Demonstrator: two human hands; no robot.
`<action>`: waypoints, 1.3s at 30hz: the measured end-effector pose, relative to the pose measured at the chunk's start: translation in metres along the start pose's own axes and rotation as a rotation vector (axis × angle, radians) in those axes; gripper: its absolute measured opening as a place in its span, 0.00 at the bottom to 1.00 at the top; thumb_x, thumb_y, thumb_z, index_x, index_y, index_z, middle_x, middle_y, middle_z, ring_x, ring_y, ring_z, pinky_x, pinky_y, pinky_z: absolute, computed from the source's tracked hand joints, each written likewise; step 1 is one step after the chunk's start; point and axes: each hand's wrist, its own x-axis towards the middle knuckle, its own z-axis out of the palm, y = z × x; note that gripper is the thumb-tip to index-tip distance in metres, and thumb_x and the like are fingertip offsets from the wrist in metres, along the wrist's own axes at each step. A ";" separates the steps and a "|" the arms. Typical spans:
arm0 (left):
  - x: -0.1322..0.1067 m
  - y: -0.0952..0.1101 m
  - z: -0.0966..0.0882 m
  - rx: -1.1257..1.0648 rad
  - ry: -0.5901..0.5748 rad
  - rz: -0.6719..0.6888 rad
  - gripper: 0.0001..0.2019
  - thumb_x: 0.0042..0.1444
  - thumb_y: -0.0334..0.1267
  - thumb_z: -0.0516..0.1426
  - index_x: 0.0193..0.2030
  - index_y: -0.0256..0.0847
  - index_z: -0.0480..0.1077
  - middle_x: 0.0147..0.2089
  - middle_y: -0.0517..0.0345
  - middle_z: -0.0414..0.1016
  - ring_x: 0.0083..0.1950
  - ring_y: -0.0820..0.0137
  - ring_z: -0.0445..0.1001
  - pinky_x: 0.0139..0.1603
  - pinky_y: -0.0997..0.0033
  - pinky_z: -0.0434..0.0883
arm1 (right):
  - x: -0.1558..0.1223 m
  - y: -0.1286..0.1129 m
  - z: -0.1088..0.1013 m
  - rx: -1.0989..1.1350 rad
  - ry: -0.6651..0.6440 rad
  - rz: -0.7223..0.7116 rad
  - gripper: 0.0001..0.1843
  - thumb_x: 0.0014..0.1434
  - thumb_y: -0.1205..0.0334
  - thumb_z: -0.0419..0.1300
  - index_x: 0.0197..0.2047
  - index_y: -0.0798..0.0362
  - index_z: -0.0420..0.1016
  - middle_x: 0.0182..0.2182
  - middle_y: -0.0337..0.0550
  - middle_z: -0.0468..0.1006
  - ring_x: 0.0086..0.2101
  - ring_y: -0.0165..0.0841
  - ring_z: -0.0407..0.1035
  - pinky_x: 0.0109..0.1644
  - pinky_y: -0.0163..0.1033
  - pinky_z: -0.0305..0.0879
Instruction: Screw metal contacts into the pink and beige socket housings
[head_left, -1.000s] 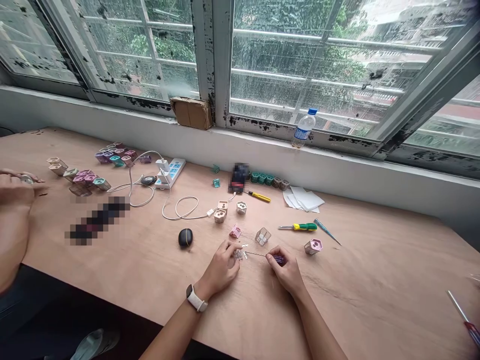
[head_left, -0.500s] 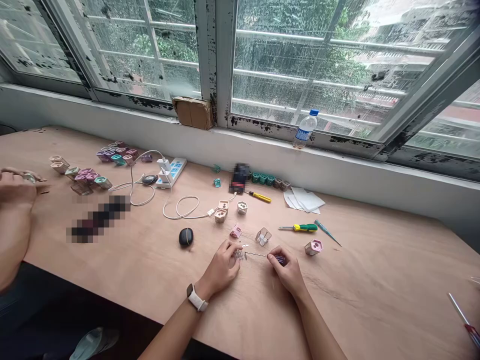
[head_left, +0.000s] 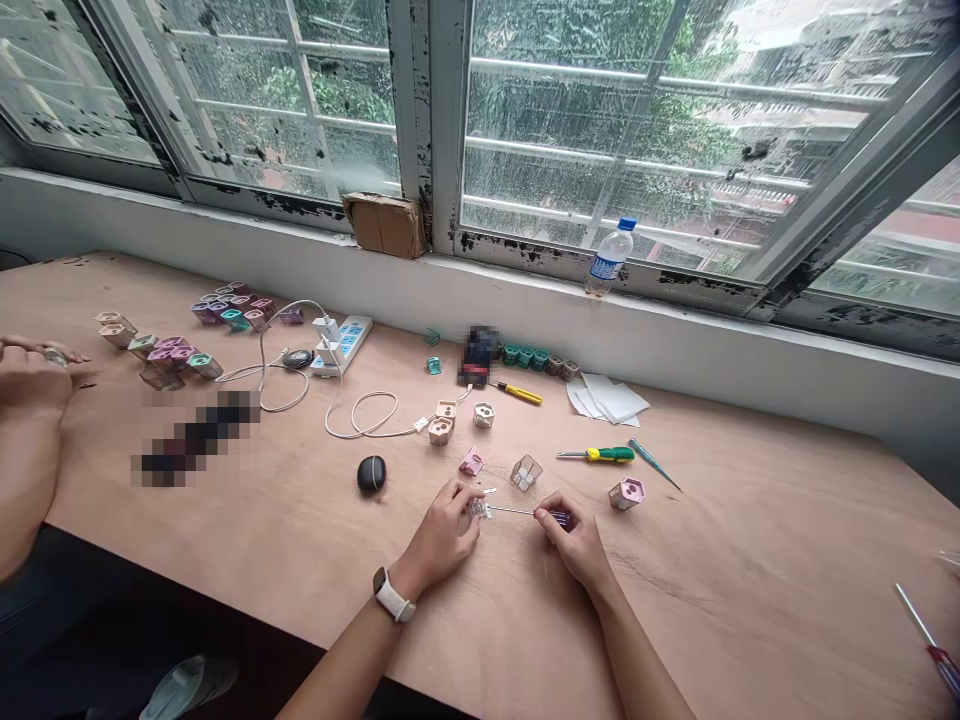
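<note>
My left hand point(head_left: 444, 530), with a watch point(head_left: 393, 595) on its wrist, pinches a small, pale, partly see-through part point(head_left: 478, 508) just above the table. My right hand point(head_left: 576, 545) is closed round the handle of a thin screwdriver point(head_left: 514, 511). Its shaft points left, and its tip meets the small part or lies right beside it. Beyond my hands are a clear brownish hexagonal case point(head_left: 526, 473) and a pink piece point(head_left: 472, 461). A pink-topped hexagonal case point(head_left: 627, 492) stands to the right of my right hand. My fingers hide much of the small part.
A black earbud case point(head_left: 371, 474) lies left of my hands. Further back are a green-yellow screwdriver point(head_left: 609, 455), a yellow cutter point(head_left: 520, 394), white papers point(head_left: 609, 398) and a power strip point(head_left: 343, 346) with cables. Another person's hand point(head_left: 34, 370) is at the far left.
The screwdriver's shaft has levelled slightly at the small part, and that part has turned a little in my left fingers. Both hands stay in nearly the same place.
</note>
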 end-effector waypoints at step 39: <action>0.001 -0.003 0.001 0.012 0.009 0.007 0.17 0.57 0.27 0.56 0.53 0.44 0.68 0.44 0.53 0.69 0.44 0.64 0.71 0.47 0.63 0.71 | 0.000 0.003 0.000 0.067 -0.057 0.031 0.22 0.56 0.42 0.64 0.37 0.55 0.77 0.27 0.41 0.71 0.25 0.30 0.64 0.27 0.35 0.63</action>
